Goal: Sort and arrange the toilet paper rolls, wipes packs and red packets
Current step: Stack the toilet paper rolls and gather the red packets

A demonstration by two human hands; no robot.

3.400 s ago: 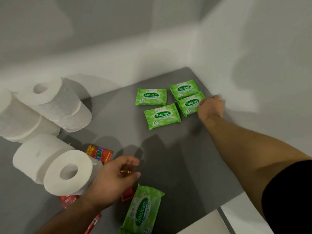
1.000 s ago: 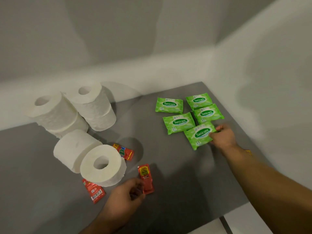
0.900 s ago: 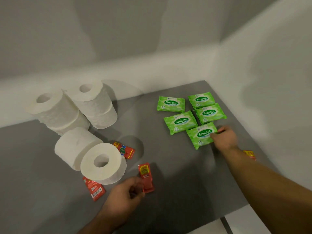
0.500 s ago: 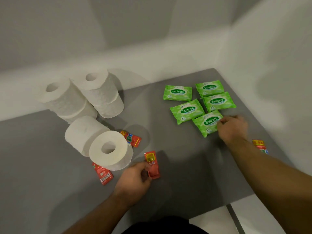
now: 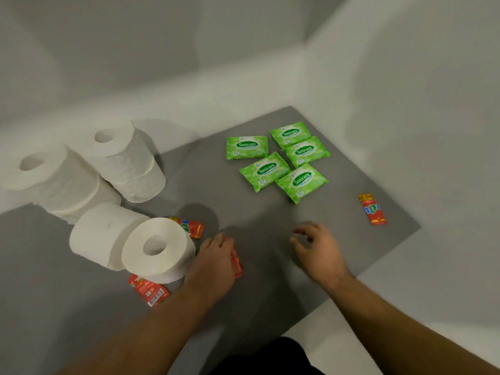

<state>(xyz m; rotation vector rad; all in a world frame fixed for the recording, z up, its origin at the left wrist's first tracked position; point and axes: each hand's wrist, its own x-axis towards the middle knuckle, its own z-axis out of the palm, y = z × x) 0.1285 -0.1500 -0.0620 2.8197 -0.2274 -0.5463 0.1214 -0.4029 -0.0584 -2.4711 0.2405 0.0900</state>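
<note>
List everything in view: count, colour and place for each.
toilet paper rolls: six, white, left side; four in two upright stacks at the back, two lying on their sides in front.
wipes packs: five, green, lying flat in a cluster at the far right of the mat.
red packets: four, red; one near the mat's right edge, one behind the nearest lying roll, one in front of it, one under the left hand.
mat: one, grey, under everything.
left hand: one, rests on a red packet; grip unclear.
right hand: one, fingers spread, holds nothing, over the mat.
</note>
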